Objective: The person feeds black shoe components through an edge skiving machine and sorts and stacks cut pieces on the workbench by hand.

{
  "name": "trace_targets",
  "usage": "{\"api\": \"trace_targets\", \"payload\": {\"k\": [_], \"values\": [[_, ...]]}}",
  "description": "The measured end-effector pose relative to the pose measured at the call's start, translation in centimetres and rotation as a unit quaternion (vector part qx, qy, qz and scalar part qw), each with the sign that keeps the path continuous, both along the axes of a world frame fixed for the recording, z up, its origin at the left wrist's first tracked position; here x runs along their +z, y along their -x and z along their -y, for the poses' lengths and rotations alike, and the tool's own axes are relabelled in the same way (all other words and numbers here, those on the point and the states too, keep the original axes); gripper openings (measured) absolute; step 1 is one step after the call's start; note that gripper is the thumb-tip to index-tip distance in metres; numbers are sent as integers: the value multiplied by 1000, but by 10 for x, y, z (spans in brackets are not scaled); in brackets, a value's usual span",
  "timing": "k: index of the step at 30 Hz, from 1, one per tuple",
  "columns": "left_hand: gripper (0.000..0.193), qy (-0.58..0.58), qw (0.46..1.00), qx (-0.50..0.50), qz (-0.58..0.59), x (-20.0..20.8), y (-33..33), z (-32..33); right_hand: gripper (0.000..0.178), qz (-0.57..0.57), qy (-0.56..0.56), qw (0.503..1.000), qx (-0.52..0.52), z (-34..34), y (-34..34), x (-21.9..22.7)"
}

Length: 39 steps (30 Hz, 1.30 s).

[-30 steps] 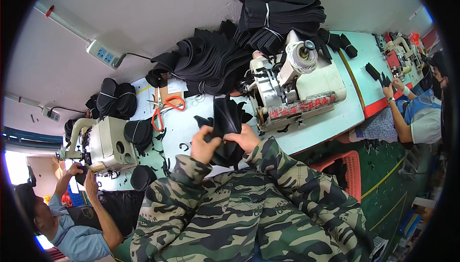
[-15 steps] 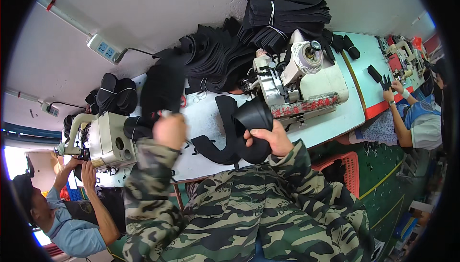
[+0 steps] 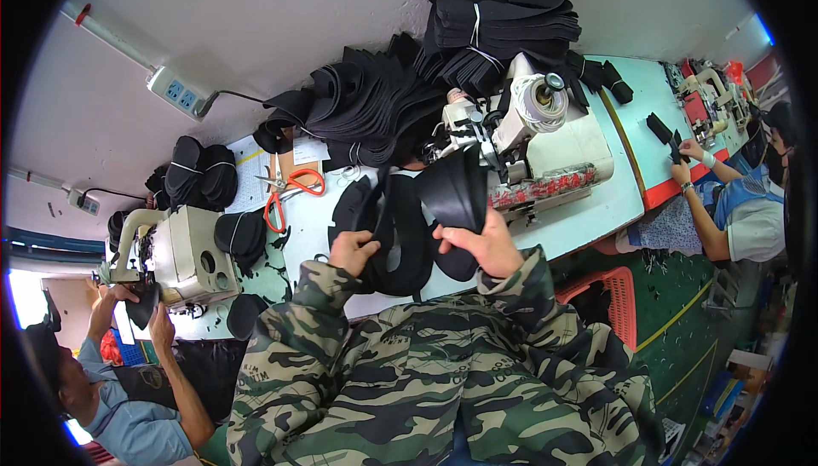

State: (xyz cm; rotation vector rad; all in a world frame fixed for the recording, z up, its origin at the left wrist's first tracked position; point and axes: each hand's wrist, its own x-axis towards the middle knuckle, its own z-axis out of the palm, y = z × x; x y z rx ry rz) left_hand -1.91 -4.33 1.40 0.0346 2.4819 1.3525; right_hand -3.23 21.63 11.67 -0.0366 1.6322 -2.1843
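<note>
Thumb and fingers of the right hand (image 3: 487, 247) grasp a curved black piece (image 3: 450, 196) above the white table (image 3: 588, 214); the left hand (image 3: 351, 253) pinches a looping black strip (image 3: 411, 270) beside it; orange-handled scissors (image 3: 284, 186) lie beyond, leftward, a sewing machine (image 3: 573, 152) rightward

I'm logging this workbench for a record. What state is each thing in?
Left hand: fingers closed on a black piece
Right hand: fingers closed on a curved black sheet
Orange-handled scissors: lying down, handles spread apart
Upper black stack: tied with white string
Wall socket: black cord plugged in
White cord: wound in a coil
Pink basket: upright, holding something black
</note>
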Motion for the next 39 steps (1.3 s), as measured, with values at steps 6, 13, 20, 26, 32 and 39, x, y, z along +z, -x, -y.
{"api": "trace_targets", "payload": {"k": [6, 13, 20, 26, 32, 39], "values": [[20, -27, 999, 40, -24, 63, -16, -21, 49, -74, -98, 992, 3, 67, -5, -81], [8, -371, 896, 226, 90, 93, -8, 25, 26, 220, 95, 968, 75, 36, -1, -51], [21, -113, 937, 265, -197, 162, 24, 114, 24, 196, 94, 974, 65, -3, -8, -35], [27, 317, 915, 54, -245, 71, 9, 8, 22, 101, 84, 989, 75, -10, -9, 9], [49, 328, 932, -16, -150, -37, -37, -81, 25, 1, 28, 998, 48, -17, -3, 32], [57, 325, 938, -37, -118, -16, -36, -89, 25, -4, 7, 1000, 30, -21, -1, 27]]}}
